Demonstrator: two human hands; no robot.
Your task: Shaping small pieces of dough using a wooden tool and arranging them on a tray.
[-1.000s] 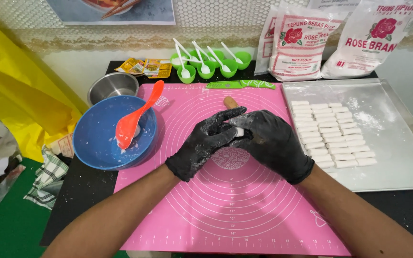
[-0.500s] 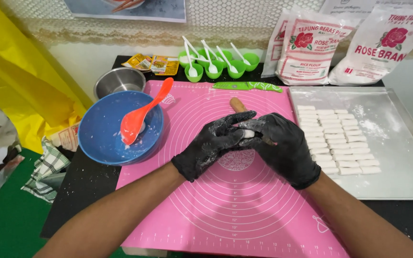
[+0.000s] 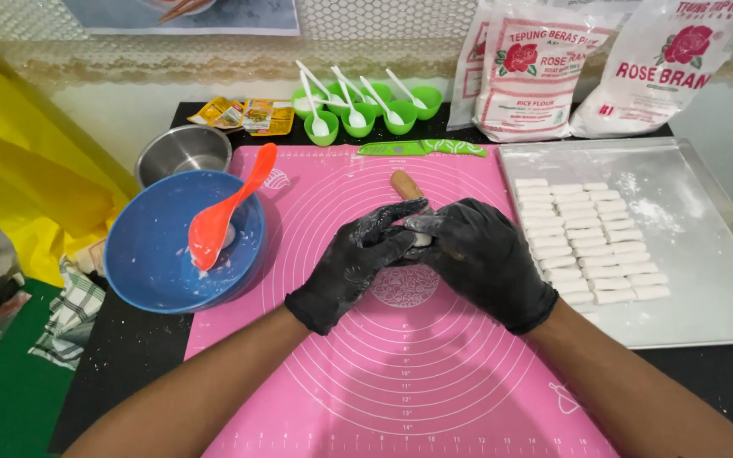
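Both hands wear black gloves dusted with flour and meet over the middle of a pink silicone mat (image 3: 366, 373). My left hand (image 3: 351, 265) and my right hand (image 3: 484, 259) press together around a small white piece of dough (image 3: 422, 240), only a sliver of which shows between the fingers. A wooden rolling pin end (image 3: 405, 184) sticks out just beyond the hands.
A blue bowl (image 3: 150, 263) with an orange-red spatula (image 3: 226, 212) sits left, a steel bowl (image 3: 184, 151) behind it. A metal tray (image 3: 706, 254) at right holds several white dough strips (image 3: 591, 237). Green cups with white spoons (image 3: 365, 110), a green knife (image 3: 422, 148), sachets and flour bags (image 3: 540, 72) line the back.
The hands have stayed together on the dough, fingers shifting slightly. The view moved a little closer.
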